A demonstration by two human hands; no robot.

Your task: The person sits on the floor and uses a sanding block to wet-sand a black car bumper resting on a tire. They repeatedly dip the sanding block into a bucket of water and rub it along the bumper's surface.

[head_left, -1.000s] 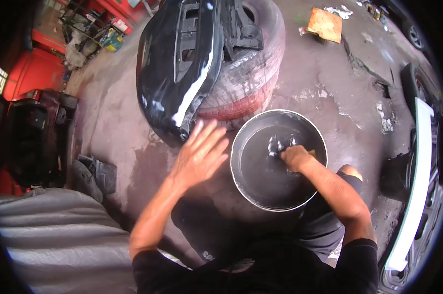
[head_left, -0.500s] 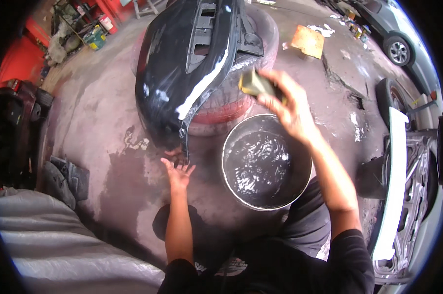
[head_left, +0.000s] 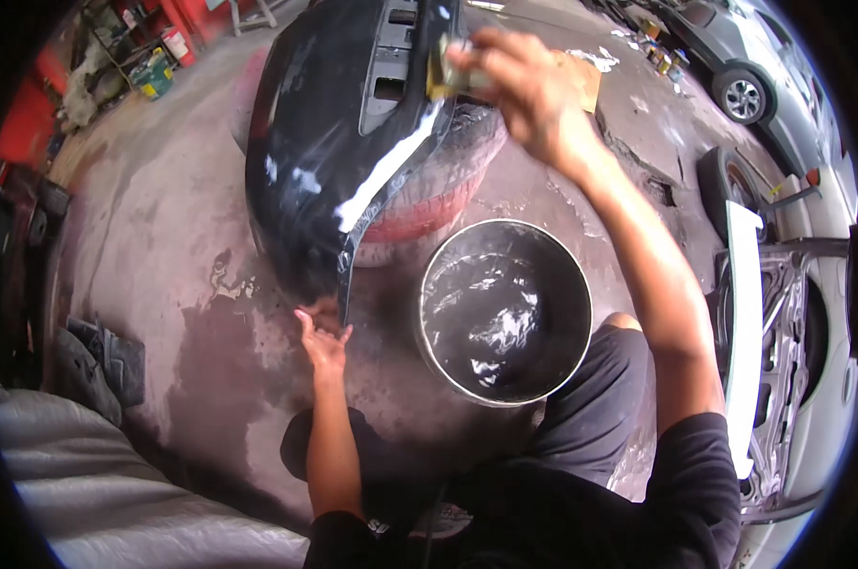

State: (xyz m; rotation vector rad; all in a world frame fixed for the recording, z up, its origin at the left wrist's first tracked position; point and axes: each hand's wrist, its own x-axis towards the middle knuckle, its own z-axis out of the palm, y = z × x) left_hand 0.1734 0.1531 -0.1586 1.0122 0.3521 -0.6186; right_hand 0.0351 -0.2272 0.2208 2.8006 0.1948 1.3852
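A glossy black car bumper [head_left: 329,152] lies across a red-walled tyre [head_left: 424,213] on the wet concrete floor. My left hand [head_left: 322,339] grips the bumper's near lower edge. High over the bumper's upper part, my right hand [head_left: 528,90] holds a small wet yellowish pad [head_left: 445,68] against the bumper. A round metal basin [head_left: 505,308] of rippling water stands on the floor just in front of my knee, between my two arms.
A white car panel [head_left: 747,332] and another tyre [head_left: 723,185] lie at the right, with a parked car [head_left: 742,57] behind. Dark rags [head_left: 97,356] and a grey sheet [head_left: 97,484] sit at the lower left. Red equipment [head_left: 177,38] stands far left.
My right hand came out of the basin with the pad and rose to the bumper's upper part. My left hand dropped from the air onto the bumper's near edge.
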